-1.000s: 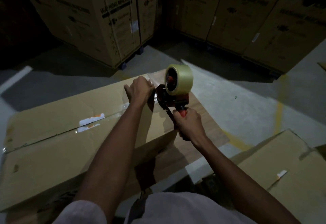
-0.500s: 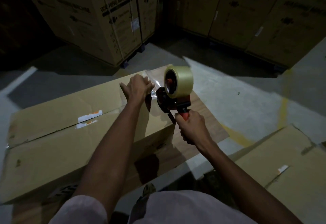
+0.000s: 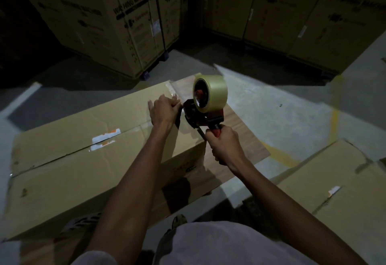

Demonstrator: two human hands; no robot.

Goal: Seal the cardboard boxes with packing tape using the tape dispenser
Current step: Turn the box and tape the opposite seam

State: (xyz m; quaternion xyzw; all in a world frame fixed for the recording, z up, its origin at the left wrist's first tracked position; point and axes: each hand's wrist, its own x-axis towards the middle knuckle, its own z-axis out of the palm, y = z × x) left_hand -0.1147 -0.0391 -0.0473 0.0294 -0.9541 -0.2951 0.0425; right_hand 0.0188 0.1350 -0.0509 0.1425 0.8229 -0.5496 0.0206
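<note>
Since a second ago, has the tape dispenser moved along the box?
Cannot tell. The tape dispenser sits at the same far corner of the cardboard box, beside the left hand; any shift looks like head-camera motion.

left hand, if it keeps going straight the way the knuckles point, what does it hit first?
Probably the tape dispenser: the left hand points right along the cardboard box top, and the red frame sits right beside its fingers. Contact can't be judged; depth is unclear.
</note>
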